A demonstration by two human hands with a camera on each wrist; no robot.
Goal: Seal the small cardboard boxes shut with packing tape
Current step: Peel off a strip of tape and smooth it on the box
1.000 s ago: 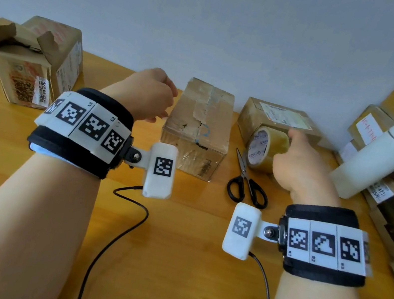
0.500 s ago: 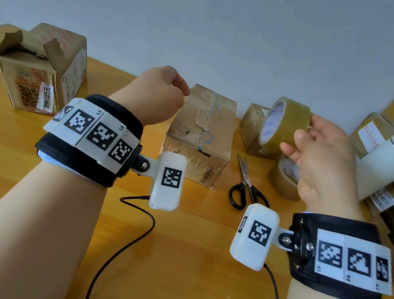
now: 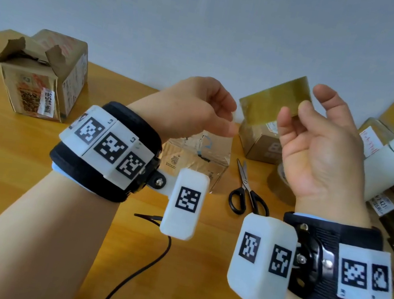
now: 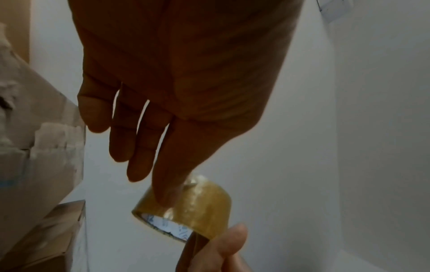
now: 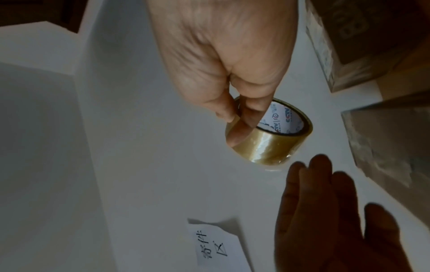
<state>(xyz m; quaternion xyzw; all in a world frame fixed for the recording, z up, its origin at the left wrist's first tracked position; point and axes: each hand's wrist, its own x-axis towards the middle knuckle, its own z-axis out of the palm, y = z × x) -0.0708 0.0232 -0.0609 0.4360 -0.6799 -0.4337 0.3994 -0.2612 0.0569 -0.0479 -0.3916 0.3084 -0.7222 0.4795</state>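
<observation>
Tape roll (image 3: 275, 100) sits raised above the bench (image 3: 3, 168) in our right hand (image 3: 319, 150), palm turned toward us, wrist bent back; the thumb hooks through the core while the fingers (image 5: 235, 132) press the outer band, as the right wrist view shows (image 5: 270, 136). Our left hand (image 3: 198, 107) hovers just beside the roll with fingers loosely extended and grasping nothing; in the left wrist view its index fingertip (image 4: 167, 191) overlaps the roll (image 4: 193, 208), and we cannot tell whether it touches. Below the hands a closed cardboard box (image 3: 196, 160) rests on the bench, with scissors (image 3: 246, 192) lying just to its right. Another box (image 3: 260, 139) stands behind the scissors. An open box with torn flaps (image 3: 42, 77) stands well apart at the far left.
</observation>
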